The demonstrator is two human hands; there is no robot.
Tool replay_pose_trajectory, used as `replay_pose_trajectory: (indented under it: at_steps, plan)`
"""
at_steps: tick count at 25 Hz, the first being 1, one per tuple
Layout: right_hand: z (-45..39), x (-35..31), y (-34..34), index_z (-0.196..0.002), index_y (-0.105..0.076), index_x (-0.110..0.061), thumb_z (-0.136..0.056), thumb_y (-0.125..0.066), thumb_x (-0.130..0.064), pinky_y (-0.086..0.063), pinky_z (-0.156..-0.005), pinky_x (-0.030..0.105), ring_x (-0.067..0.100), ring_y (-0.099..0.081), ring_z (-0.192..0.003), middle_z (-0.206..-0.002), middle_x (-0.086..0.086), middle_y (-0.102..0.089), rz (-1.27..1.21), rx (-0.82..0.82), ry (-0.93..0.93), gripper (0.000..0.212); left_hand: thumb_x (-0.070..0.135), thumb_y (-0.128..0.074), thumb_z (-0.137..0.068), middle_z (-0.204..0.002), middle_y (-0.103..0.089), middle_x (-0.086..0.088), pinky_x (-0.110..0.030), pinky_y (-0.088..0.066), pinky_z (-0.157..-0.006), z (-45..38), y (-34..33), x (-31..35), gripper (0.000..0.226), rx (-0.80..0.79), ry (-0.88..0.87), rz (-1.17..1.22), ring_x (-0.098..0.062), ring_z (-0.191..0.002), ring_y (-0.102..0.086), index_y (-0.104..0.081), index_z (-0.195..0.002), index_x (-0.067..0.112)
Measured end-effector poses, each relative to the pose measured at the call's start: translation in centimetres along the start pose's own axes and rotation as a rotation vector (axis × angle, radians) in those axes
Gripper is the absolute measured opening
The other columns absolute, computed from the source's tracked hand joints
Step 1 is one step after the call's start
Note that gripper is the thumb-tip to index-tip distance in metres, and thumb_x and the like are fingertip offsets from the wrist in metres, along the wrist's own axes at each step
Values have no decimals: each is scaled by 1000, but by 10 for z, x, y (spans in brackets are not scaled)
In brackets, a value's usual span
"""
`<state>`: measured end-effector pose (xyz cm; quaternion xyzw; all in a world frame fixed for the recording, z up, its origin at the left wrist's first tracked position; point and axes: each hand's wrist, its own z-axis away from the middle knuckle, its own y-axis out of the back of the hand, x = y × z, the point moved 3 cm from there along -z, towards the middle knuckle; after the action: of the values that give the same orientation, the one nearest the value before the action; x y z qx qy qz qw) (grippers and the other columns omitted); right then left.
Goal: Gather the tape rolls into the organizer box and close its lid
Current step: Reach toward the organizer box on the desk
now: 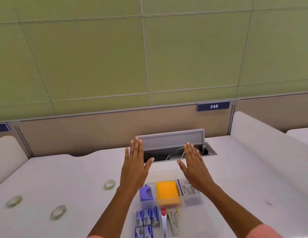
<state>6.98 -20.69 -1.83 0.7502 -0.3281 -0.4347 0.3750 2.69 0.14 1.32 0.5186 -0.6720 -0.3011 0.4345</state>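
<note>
Three clear tape rolls lie flat on the white desk left of centre: one (109, 184) nearest the box, one (58, 212) further front, one (14, 201) at far left. A clear organizer box (192, 200) sits at front centre, holding an orange sticky-note pad, a purple item, staple boxes and staplers. Whether it has a lid on cannot be made out. My left hand (135, 166) and my right hand (195, 166) hover flat above the box's far end, palms down, fingers apart, holding nothing.
Behind my hands a grey cable hatch (172, 140) stands open in the white desk (77, 170), with cables inside. White side partitions rise at left and right. A beige back panel carries a blue "248" label (213, 106).
</note>
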Motion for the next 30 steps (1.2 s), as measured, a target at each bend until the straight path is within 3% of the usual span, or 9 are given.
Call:
replay_pose_trajectory:
  at_steps: [4,8,12,16,23,27,28,30]
  plan:
    - [28,16,-32,-139,19,-16,-47,29,-83,7,-116,32,18,13,-143,-154,1,17,5,-126,-64,114,77,16,-68,-148,14,0,-35,10,-110,39,-34,-3,91,-70,8,2,-23,-138,14,10,-138,19]
    - [55,24,-54,-142,15,-15,-42,28,-86,8,-115,31,18,13,-143,-156,4,13,-4,-285,-91,124,85,24,-51,-142,29,3,-31,14,-111,77,-65,-6,104,-225,72,118,-18,-140,19,25,-131,18]
    - [83,24,-71,-131,23,-22,-44,28,-86,8,-116,33,19,13,-143,-144,-5,24,-6,-346,-77,108,87,22,-48,-144,28,2,-27,14,-108,109,-90,-11,109,-338,132,158,-20,-144,13,25,-131,17]
    - [96,25,-84,-134,19,-27,-48,26,-85,8,-115,34,18,13,-144,-156,-3,11,44,-379,-66,104,87,25,-42,-157,12,-2,-25,12,-108,125,-100,-17,122,-391,191,147,-17,-145,9,18,-141,17]
    - [97,25,-84,-145,-2,-27,-49,23,-86,4,-116,36,19,9,-144,-158,0,1,55,-389,-55,116,84,19,-56,-158,4,0,-23,7,-108,136,-106,-19,110,-443,187,73,-14,-146,3,8,-145,20]
    - [100,25,-84,-145,-3,-27,-49,19,-88,4,-115,34,19,7,-145,-158,0,0,46,-392,-62,117,58,-23,-88,-159,2,1,-21,4,-106,137,-106,-18,75,-451,195,80,-14,-146,0,7,-145,19]
    - [99,25,-84,-145,-3,-26,-48,19,-88,5,-114,33,19,6,-145,-158,0,0,51,-392,-57,117,58,-23,-88,-159,2,1,-21,3,-106,137,-106,-18,75,-450,193,79,-13,-146,0,6,-145,19]
    - [99,24,-83,-145,-5,-25,-47,18,-89,4,-113,32,20,5,-145,-158,1,-1,56,-385,-50,119,75,-5,-76,-159,1,1,-22,2,-107,137,-107,-19,89,-444,189,78,-14,-146,-1,6,-145,20]
